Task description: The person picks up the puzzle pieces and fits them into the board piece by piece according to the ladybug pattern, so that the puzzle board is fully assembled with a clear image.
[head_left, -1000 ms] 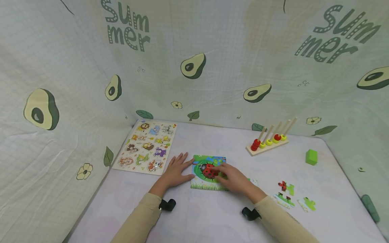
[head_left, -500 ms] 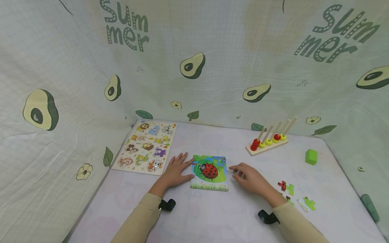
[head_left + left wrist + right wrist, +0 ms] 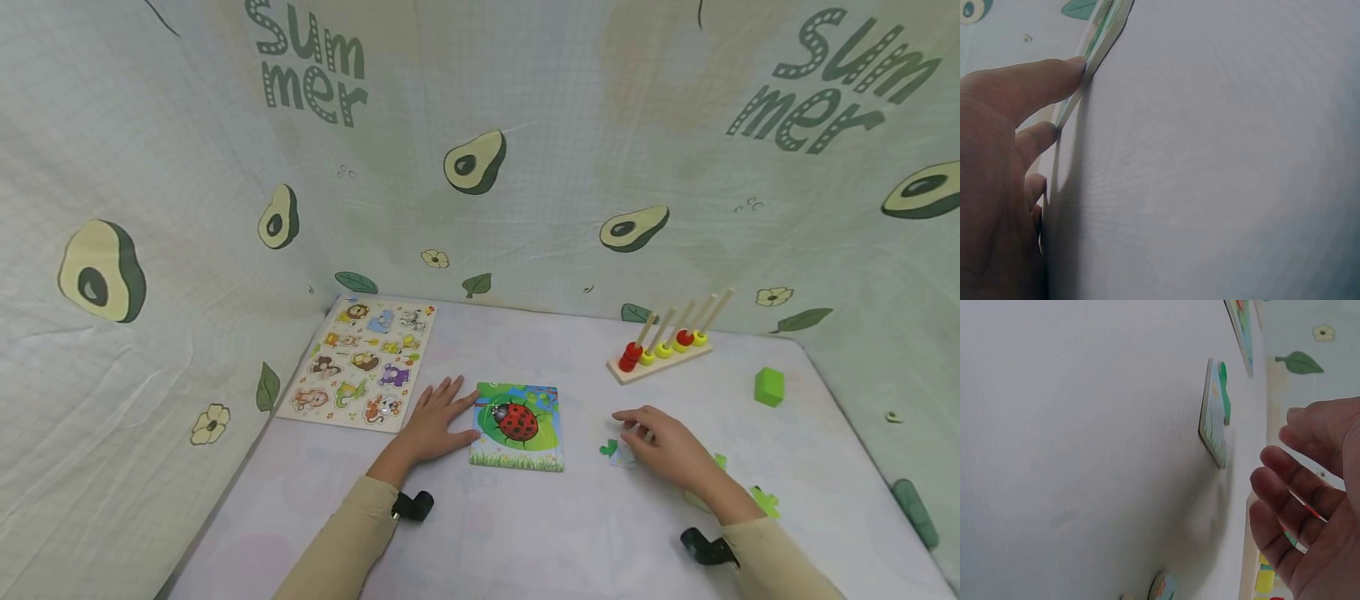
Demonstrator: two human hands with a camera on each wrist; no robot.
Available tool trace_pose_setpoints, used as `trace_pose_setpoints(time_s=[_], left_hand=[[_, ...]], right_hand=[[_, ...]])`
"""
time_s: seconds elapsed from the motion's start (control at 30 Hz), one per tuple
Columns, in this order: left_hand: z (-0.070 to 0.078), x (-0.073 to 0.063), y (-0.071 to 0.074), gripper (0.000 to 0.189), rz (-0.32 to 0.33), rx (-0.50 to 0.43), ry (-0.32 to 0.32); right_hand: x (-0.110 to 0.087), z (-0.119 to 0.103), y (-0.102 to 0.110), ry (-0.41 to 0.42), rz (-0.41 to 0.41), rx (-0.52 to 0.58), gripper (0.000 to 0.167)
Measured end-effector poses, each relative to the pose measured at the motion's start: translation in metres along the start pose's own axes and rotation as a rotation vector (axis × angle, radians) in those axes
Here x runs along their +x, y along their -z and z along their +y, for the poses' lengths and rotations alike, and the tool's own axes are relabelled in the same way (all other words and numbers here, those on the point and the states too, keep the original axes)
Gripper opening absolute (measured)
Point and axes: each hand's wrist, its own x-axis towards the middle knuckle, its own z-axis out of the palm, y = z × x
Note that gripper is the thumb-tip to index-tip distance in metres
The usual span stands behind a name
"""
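Note:
A square ladybug jigsaw puzzle (image 3: 517, 457) lies in the middle of the table, its picture facing up. My left hand (image 3: 433, 423) rests with spread fingers at its left edge, thumb and index fingertip on the border; the left wrist view shows the thumb (image 3: 1063, 78) against the thin rim. To the right of the jigsaw, my right hand (image 3: 663, 446) hovers with loosely bent fingers and holds nothing. Just under its fingertips lies a puzzle piece (image 3: 621, 454) with a green knob, partly covered by the hand in the head view but whole in the right wrist view.
More loose puzzle pieces (image 3: 765, 502) lie at the right, some hidden beneath my right forearm. An animal puzzle board (image 3: 330, 419) is at the back left. At the back right stand a peg stacker (image 3: 624, 377) with red and yellow beads and a green block (image 3: 768, 387).
My right hand has drawn away from the jigsaw and moved rightward to above the loose piece, uncovering the jigsaw's right side. My left hand stays in place.

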Motion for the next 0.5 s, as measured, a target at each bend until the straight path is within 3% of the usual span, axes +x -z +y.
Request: trace_pose_setpoints(time_s=[0.5], left_hand=[[0.001,0.0,0.001,0.074,0.002,-0.013,0.001]], right_hand=[[-0.023,0.027,0.018,-0.069,0.036,-0.015,0.031]])
